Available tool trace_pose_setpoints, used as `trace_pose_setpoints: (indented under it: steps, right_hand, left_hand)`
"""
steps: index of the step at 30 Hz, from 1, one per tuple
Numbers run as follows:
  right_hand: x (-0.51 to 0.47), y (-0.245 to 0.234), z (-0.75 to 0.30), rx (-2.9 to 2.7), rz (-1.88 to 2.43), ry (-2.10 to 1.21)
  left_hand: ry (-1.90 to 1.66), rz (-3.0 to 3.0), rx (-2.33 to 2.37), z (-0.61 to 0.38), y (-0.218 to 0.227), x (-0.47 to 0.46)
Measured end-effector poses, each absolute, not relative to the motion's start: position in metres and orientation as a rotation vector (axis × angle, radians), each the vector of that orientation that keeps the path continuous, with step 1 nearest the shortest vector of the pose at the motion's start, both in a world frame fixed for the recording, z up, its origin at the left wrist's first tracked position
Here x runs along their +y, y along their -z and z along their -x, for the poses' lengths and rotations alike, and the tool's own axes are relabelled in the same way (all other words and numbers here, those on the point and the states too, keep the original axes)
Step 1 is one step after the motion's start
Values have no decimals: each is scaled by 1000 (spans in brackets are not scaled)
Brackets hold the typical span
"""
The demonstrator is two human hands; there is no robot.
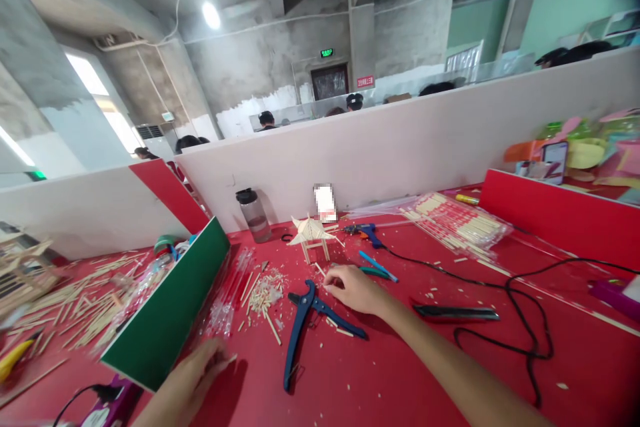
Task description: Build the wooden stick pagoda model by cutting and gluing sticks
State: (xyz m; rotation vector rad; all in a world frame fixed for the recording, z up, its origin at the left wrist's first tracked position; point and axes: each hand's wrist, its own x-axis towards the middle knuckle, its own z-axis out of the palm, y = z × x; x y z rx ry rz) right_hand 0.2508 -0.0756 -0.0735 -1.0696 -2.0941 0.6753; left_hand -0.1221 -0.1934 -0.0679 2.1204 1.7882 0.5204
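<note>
My right hand [354, 288] rests on the red table [380, 373], fingers curled and pinching at small wooden stick bits just right of the blue cutting pliers [305, 323]. My left hand [197, 370] lies low near the table's front, fingers together, holding what looks like a thin wooden stick by the green divider board [170, 310]. A small wooden-stick pavilion model [311, 235] stands behind the right hand. A pile of cut stick pieces [265, 293] lies left of the pliers.
A blue glue gun [367, 233] with a black cable [520, 307] lies at the back, beside a bag of sticks [457, 221]. A bottle [254, 215], clear glue sticks [227, 300], a black blade [455, 312] and teal tweezers [377, 268] lie around. People sit beyond the white partition.
</note>
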Motion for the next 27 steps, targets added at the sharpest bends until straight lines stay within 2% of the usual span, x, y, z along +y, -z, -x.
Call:
trace_pose_setpoints:
  steps: [10,15,21,24,27]
  right_hand:
    - [-79,76,-248,-2201,1221,-477]
    - [-79,76,-250,-2214,1214,-482]
    - [-78,70,-255,-2173,1160,-533]
    - [-75,65,-259,-2130,1143,-563]
    - [-72,59,-264,-2007,1085,-656]
  left_hand:
    - [-222,-2149,1976,55,44,-129]
    - [-162,-2222,2123,41,-1,-114]
    - [-483,-2427,1934,-2,-54,-64]
    - [-692,-2478,1842,-20,-55,-33]
    - [-720,-2453,1824,-30,-40,-6]
